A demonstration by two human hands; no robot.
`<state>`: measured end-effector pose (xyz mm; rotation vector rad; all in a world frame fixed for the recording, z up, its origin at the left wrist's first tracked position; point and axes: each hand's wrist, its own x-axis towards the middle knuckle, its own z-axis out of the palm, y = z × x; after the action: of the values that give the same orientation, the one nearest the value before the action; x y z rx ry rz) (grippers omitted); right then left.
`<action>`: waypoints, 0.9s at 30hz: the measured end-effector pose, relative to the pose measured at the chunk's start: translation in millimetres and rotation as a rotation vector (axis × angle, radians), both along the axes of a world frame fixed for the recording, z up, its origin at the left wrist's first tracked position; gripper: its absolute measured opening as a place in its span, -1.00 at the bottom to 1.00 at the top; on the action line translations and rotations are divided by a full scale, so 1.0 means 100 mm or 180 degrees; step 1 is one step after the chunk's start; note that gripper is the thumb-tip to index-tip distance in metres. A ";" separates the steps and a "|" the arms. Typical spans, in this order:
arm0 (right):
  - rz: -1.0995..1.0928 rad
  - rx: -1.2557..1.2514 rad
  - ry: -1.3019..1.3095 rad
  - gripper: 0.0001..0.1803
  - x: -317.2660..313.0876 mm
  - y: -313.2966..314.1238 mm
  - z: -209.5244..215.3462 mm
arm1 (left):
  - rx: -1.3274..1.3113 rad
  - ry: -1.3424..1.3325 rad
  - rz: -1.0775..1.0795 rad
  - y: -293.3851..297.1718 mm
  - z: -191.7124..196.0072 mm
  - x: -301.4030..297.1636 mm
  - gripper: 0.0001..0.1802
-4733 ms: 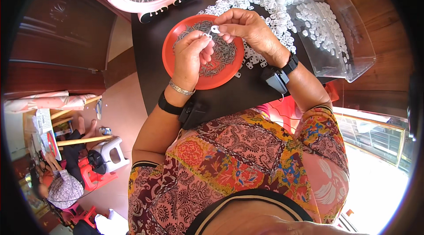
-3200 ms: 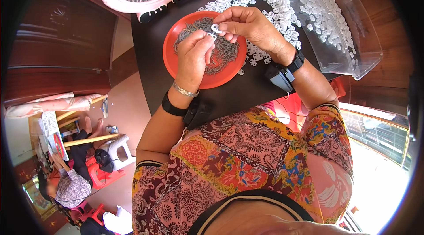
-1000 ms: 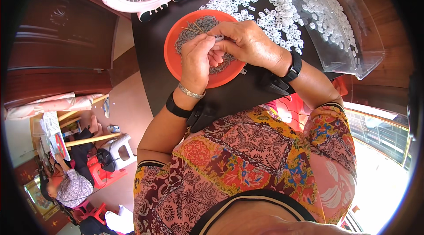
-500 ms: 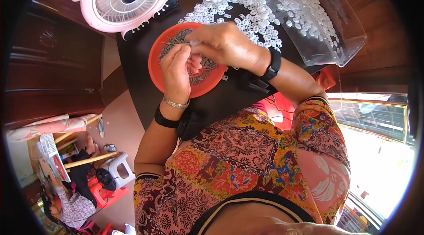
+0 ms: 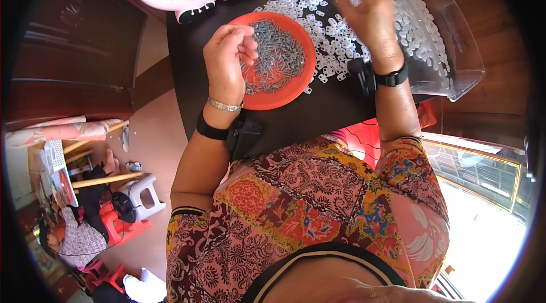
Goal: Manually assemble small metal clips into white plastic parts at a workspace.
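My left hand (image 5: pixel 228 58) is closed at the left edge of a round orange-red plate (image 5: pixel 273 101), thumb and fingertips pinched together. Whatever lies between those fingertips is too small to make out. Many small grey screw-like pieces (image 5: pixel 278 55) are heaped in the plate. Further right and away from me, my right hand (image 5: pixel 368 10) hangs over loose white plastic pieces (image 5: pixel 335 33), each oval with two holes. Its fingers are stretched out and apart from the thumb, slightly blurred, with nothing visible in them.
A clear plastic bin (image 5: pixel 463 75) lies at the right with white pieces inside. A pink fan (image 5: pixel 170 4) stands at the back left of the dark table (image 5: pixel 193 58). Another person (image 5: pixel 82 237) sits low at the far left near stools (image 5: pixel 145 198).
My hands were together over the plate, with thin brass-coloured pins showing at the fingers. The right hand has moved off rightward to the white pieces; the left stays pinched by the plate.
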<state>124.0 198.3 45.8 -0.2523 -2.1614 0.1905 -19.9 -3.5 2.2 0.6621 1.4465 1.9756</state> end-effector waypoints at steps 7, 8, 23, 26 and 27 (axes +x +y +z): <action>0.1784 0.0057 -0.1945 -0.86 -0.19 -0.44 -0.37 | 0.0083 -0.0093 0.0076 0.04 0.03 0.02 -0.79; 0.1785 0.0065 -0.1955 -0.86 -0.21 -0.46 -0.38 | 0.0081 -0.0106 0.0072 0.04 0.03 0.02 -0.79; -0.0586 -0.0343 -0.1921 -0.82 -0.19 0.33 -0.64 | -0.0155 -0.0197 -0.0097 0.05 -0.01 0.07 -0.78; -0.0657 -0.0290 -0.2006 -0.82 -0.21 0.36 -0.69 | -0.0191 -0.0180 -0.0124 0.06 -0.02 0.07 -0.78; -0.0699 -0.0229 -0.1994 -0.82 -0.22 0.36 -0.71 | -0.0204 -0.0171 -0.0135 0.07 -0.03 0.07 -0.78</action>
<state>102.4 234.0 -25.1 -0.6582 -2.7212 0.0655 -13.1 3.0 -0.4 0.6023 1.4455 1.8924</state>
